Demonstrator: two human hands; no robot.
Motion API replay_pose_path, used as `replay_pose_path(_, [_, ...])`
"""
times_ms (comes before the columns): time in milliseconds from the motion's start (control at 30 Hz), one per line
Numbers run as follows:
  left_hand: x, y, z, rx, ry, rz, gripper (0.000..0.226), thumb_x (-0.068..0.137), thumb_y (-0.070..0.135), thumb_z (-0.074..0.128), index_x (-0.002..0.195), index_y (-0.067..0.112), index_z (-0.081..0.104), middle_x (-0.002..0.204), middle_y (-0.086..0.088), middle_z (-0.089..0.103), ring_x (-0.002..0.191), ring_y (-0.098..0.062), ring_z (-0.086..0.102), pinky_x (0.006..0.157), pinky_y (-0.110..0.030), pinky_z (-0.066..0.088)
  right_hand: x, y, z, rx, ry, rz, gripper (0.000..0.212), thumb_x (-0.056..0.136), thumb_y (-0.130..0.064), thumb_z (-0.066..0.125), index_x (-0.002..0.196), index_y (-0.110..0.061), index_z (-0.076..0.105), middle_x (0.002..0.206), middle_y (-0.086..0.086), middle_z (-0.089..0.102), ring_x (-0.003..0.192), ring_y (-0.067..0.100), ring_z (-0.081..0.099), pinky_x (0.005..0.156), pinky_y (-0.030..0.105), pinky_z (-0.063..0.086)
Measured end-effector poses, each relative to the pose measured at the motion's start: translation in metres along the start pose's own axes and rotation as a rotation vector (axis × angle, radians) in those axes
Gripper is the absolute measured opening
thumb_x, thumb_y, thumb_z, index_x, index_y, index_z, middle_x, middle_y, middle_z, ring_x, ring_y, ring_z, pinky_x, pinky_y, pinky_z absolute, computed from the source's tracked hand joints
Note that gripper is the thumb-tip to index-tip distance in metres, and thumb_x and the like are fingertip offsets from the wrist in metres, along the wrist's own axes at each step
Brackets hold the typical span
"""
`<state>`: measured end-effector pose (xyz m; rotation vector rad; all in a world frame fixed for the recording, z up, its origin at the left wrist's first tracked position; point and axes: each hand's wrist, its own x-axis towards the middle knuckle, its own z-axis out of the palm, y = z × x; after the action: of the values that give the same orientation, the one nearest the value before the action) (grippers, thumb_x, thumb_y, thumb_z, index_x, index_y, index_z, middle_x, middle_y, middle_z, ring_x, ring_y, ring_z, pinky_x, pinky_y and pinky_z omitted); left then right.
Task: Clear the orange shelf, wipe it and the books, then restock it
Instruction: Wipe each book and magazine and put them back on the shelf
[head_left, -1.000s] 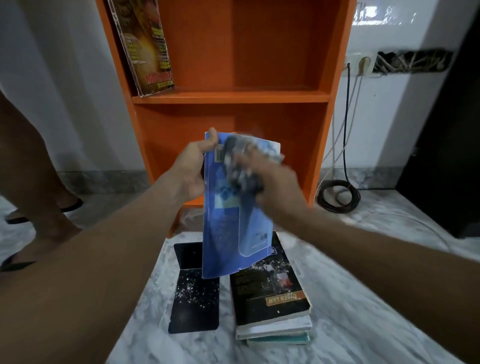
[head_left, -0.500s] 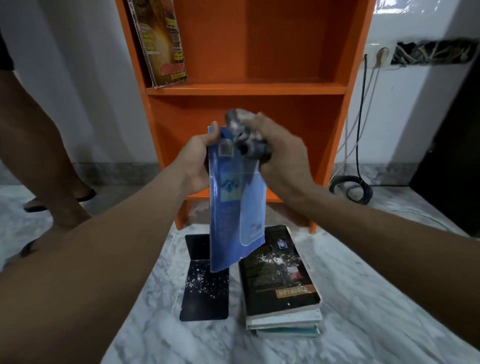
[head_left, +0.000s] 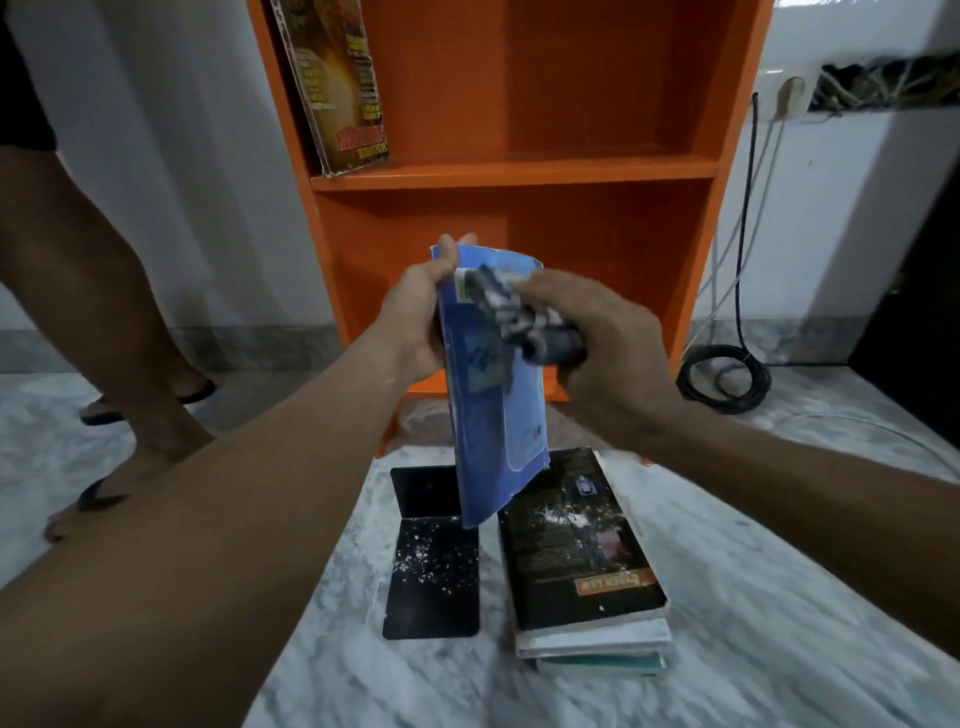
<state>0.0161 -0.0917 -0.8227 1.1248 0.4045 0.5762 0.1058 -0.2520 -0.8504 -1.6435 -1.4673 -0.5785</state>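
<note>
The left hand (head_left: 415, 317) holds a blue book (head_left: 493, 431) upright in the air in front of the orange shelf (head_left: 519, 169), its fingers (head_left: 448, 244) curled over the book's top left edge. The right hand (head_left: 608, 353) has its fingers clenched round a bunched grey and white cloth (head_left: 519, 317), which lies against the upper part of the blue cover. Below the book, on the marble floor (head_left: 779, 597), sits a stack of books (head_left: 576, 551) with a black one on top, and just left of it lies a flat black sheet (head_left: 431, 571) speckled with white. A magazine (head_left: 343, 88) leans against the left wall of the upper compartment. Another person's legs (head_left: 104, 291) stand at the left, and a coiled cable (head_left: 722, 379) lies to the right of the shelf.
</note>
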Motion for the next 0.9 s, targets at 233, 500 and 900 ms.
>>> replay_pose_path(233, [-0.005,0.0,0.018,0.029,-0.009,0.016,0.045,0.101,0.05,0.041,0.141,0.03,0.049,0.112,-0.001,0.068,0.095,-0.023,0.07,0.083,-0.042,0.058,-0.041,0.01,0.027,-0.274,-0.3,-0.391,0.054,0.066,-0.013,0.084,0.118,-0.014,0.067,0.123,0.01,0.066,0.101,0.037,0.063,0.075,0.05,0.058])
replay_pose_path(500, [0.002,-0.004,0.004,0.093,0.009,0.045,0.038,0.101,0.048,0.043,0.125,0.024,0.061,0.116,-0.005,0.072,0.109,-0.028,0.068,0.092,-0.045,0.055,-0.06,0.029,-0.007,-0.045,-0.332,-0.264,0.039,0.072,-0.007,0.073,0.109,-0.02,0.072,0.112,0.004,0.071,0.09,0.011,0.062,0.072,0.029,0.056])
replay_pose_path(900, [0.009,0.01,0.008,0.09,0.289,0.189,0.045,0.096,0.042,0.059,0.117,0.002,0.064,0.114,-0.014,0.072,0.101,-0.032,0.071,0.086,-0.053,0.057,-0.117,0.026,0.03,-0.136,-0.923,-0.468,0.046,0.079,-0.015,0.067,0.124,-0.024,0.061,0.138,0.006,0.054,0.113,0.036,0.059,0.078,0.047,0.056])
